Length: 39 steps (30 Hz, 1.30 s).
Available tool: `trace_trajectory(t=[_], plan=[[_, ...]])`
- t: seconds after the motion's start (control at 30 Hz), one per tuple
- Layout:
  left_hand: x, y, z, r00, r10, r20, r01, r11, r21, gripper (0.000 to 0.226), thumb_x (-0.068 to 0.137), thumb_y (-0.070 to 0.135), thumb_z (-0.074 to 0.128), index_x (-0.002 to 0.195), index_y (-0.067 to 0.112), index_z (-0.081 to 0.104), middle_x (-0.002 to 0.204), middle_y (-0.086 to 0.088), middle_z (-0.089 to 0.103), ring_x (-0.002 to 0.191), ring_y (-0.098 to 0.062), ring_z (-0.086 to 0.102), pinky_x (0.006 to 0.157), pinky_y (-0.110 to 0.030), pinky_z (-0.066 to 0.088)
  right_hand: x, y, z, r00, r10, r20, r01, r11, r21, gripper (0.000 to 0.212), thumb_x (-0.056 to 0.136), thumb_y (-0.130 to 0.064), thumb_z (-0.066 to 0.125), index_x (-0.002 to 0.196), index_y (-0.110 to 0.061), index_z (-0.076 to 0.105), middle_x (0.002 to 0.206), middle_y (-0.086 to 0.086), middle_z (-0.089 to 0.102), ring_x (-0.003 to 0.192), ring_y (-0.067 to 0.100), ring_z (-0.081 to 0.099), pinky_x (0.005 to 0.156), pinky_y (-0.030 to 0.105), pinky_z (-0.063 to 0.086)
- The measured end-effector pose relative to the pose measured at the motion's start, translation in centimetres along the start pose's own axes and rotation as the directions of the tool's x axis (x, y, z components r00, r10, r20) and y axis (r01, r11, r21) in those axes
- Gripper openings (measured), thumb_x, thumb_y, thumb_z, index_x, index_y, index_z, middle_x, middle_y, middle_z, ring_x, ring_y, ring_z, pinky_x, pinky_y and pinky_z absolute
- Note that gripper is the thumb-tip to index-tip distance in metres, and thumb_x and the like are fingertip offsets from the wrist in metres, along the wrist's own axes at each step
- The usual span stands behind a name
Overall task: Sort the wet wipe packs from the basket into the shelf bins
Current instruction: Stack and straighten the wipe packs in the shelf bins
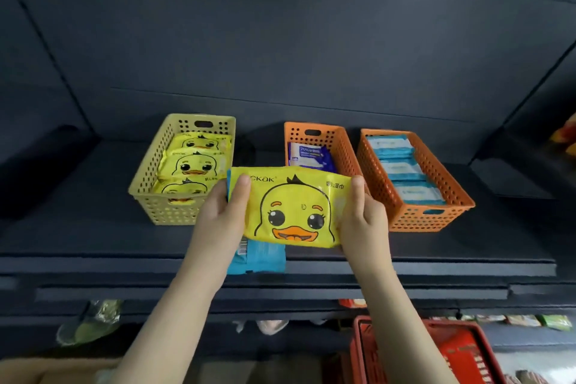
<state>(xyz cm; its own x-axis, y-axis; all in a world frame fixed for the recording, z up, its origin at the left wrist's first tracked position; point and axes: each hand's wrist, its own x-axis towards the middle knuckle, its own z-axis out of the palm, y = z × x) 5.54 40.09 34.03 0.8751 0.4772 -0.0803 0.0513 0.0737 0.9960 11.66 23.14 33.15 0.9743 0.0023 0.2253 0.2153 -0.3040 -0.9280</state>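
A yellow bin (174, 212) stands at the left of the dark shelf (93, 227), its long axis running from the front edge to the back. Three duck-print packs (193, 162) lie in it in a row, overlapping. Bare shelf lies open to its left and in front of it.

The left hand (223, 212) grips the left end of a yellow duck wipe pack (293, 209), thumb on its face and the other fingers hidden behind. The pack is held above the shelf's front edge, between the yellow bin and the orange ones. Its long axis runs left to right, roughly along that edge. The printed face is turned to the camera, with the duck's head upright. A light blue pack (261, 259) sits behind it and shows below its left half, barcode visible. What holds this pack cannot be seen.

Beyond, a gap of bare shelf separates the yellow bin from the middle orange bin (343, 146), which holds a dark blue pack (310, 156). The right hand (364, 218) grips the duck pack's right end in the same way. Just beside the middle bin, the right orange bin (417, 218) holds a row of pale blue packs (402, 165). A red basket (461, 349) sits below the shelf, at lower right.
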Motion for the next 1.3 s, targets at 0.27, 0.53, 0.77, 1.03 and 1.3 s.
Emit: trace_trajectory(t=[0.27, 0.53, 0.77, 1.03, 1.3], plan=[[5.7, 1.2, -1.6, 0.979, 0.036, -0.200, -0.012, 0.992, 0.122, 0.033, 0.094, 0.061, 0.033, 0.095, 0.042, 0.060, 0.088, 0.017, 0.069, 0.083, 0.004, 0.065, 0.074, -0.027, 0.051, 6.8, -1.0, 5.7, 0.986, -0.161, 0.035, 0.165, 0.957, -0.237, 0.055, 0.101, -0.049, 0.017, 0.053, -0.029, 0.033, 0.049, -0.004, 0.043, 0.048, 0.014, 0.044, 0.049, 0.032, 0.031], [12.1, 2.4, -1.4, 0.906, 0.156, -0.393, -0.062, 0.968, 0.242, 0.033, 0.099, 0.052, 0.032, 0.085, 0.035, 0.057, 0.085, 0.003, 0.068, 0.083, -0.014, 0.066, 0.073, -0.033, 0.052, 13.8, -1.0, 10.0, 0.985, -0.026, 0.170, 0.013, 0.997, 0.081, 0.063, 0.102, -0.045, 0.029, 0.043, -0.024, 0.030, 0.039, -0.009, 0.032, 0.041, 0.007, 0.031, 0.052, 0.030, 0.026], [15.2, 1.8, -1.8, 0.845, 0.173, -0.507, -0.022, 0.957, 0.289, 0.048, 0.101, 0.046, 0.033, 0.094, 0.006, 0.059, 0.090, -0.020, 0.064, 0.078, -0.028, 0.063, 0.071, -0.039, 0.051, 16.3, -0.9, 11.8, 0.954, 0.033, 0.299, -0.083, 0.984, 0.155, 0.050, 0.101, -0.047, 0.031, 0.058, -0.022, 0.025, 0.050, -0.007, 0.027, 0.044, 0.006, 0.027, 0.047, 0.024, 0.025], [18.7, 1.7, -3.5, 0.884, 0.159, -0.439, -0.022, 0.953, 0.302, 0.047, 0.100, 0.049, 0.032, 0.097, 0.011, 0.061, 0.090, -0.021, 0.065, 0.085, -0.033, 0.064, 0.068, -0.032, 0.049, 18.9, -0.2, 14.4, 0.906, 0.094, 0.413, -0.172, 0.972, 0.158, 0.053, 0.098, -0.050, 0.037, 0.056, -0.018, 0.037, 0.049, -0.009, 0.043, 0.047, 0.007, 0.042, 0.050, 0.019, 0.036], [22.4, 2.0, -9.9, 0.875, 0.046, -0.481, 0.040, 0.985, 0.166, 0.049, 0.094, 0.060, 0.042, 0.094, 0.015, 0.061, 0.093, -0.015, 0.067, 0.082, -0.028, 0.067, 0.070, -0.042, 0.054, 18.5, -1.8, 20.6, 0.814, 0.215, 0.540, -0.480, 0.772, 0.417, 0.023, 0.091, -0.026, 0.062, 0.109, -0.012, 0.066, 0.101, 0.007, 0.075, 0.090, 0.026, 0.073, 0.063, 0.037, 0.058]])
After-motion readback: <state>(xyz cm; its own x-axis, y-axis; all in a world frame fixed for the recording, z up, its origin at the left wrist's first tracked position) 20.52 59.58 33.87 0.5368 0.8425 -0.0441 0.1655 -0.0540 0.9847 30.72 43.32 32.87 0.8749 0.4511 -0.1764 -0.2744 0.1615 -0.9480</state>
